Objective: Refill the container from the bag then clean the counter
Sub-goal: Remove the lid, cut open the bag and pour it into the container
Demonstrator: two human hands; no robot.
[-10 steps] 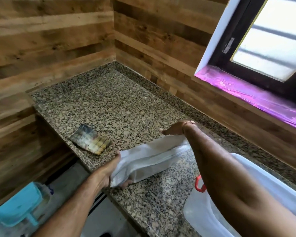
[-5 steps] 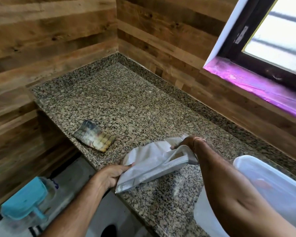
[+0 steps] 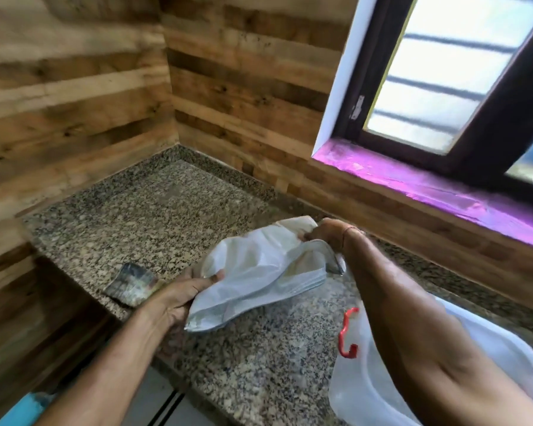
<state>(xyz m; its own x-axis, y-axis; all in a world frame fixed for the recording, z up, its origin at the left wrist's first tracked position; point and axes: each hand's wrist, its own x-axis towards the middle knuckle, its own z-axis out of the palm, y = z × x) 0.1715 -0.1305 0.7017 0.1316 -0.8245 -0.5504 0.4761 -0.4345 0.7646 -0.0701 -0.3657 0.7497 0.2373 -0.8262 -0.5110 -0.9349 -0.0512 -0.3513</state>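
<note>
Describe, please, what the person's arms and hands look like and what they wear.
Both forearms are bare, with no sleeves or gloves in view. The right hand has a thin orange-red thread or band around its wrist. The left hand shows no rings, watch or band.

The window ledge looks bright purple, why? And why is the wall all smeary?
In the head view, the window sill glows purple, probably daylight glaring off its shiny surface; the window pane is washed out white. The wooden wall on the left is smeared by motion blur, and the wide lens bends straight edges.
</note>
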